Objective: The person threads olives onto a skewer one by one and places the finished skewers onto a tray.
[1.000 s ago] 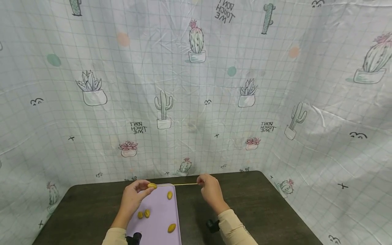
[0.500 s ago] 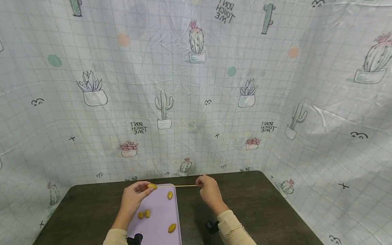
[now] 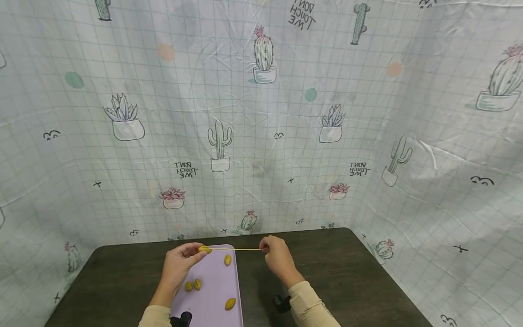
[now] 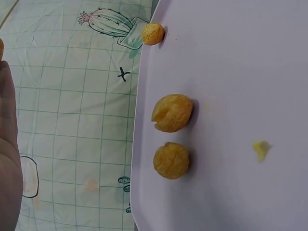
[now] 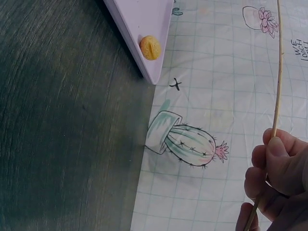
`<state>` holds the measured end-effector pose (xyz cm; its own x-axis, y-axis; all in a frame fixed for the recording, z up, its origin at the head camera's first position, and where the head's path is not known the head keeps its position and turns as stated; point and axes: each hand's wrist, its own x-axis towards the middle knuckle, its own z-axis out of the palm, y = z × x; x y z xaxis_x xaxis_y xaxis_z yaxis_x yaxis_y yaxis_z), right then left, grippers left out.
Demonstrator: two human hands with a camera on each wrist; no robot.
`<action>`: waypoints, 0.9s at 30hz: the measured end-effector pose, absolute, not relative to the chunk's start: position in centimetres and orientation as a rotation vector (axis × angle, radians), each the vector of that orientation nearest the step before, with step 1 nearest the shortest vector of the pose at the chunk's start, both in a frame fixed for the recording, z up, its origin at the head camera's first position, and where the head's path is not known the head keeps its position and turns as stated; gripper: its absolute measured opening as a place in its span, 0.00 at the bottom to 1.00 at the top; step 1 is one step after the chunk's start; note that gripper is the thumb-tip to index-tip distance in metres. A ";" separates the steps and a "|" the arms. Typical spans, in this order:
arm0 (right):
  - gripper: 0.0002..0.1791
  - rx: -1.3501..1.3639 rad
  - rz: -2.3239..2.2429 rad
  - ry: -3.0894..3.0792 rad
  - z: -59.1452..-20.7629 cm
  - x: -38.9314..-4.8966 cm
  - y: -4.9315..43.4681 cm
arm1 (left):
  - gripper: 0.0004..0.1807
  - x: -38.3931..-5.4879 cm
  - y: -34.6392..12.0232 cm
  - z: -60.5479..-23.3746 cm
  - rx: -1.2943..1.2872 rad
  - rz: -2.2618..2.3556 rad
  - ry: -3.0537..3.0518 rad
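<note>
Between thumb and fingers, my left hand (image 3: 175, 268) pinches a small golden-brown puff (image 3: 204, 249) above the far end of the lilac tray (image 3: 212, 277). A thin bamboo skewer (image 3: 247, 250) runs nearly level from that puff to my right hand (image 3: 279, 259), which grips it with curled fingers. In the right wrist view, thumb and fingertips close round the skewer (image 5: 280, 62), and its lower end passes beneath the fingers. Only the edge of the left palm (image 4: 7, 149) shows in the left wrist view. How deep the tip sits in the puff is hidden.
Several similar puffs lie on the tray: one near its far right corner (image 3: 227, 260), a close pair (image 3: 198, 284), and one near the right rim (image 3: 230, 304). A yellow crumb (image 4: 261, 150) lies there too. Behind the dark table (image 3: 327, 272) hangs a cactus-print curtain (image 3: 261, 136).
My right hand has shifted slightly left, so less skewer shows between the two hands. The left hand keeps its pinch on the puff, almost still. The puffs on the tray stay put.
</note>
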<state>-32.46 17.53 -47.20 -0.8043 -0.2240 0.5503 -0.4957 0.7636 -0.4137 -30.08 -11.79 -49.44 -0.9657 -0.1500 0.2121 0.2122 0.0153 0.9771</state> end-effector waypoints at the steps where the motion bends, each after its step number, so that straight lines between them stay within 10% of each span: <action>1: 0.21 0.546 0.778 -2.487 -47.2 -32.4 17.5 | 0.17 -30.1 -11.8 -49.4 -0.056 -2.039 -2.043; 27: 0.22 0.601 0.837 -2.544 -47.1 -32.1 16.4 | 0.19 -29.4 -12.0 -49.0 -0.012 -2.072 -2.049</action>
<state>-32.12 16.41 -47.11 -0.8303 -0.2721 0.4864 -0.5077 0.7293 -0.4586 -29.42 -11.98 -49.04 -0.9742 -0.1546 0.1646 0.1663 0.0023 0.9861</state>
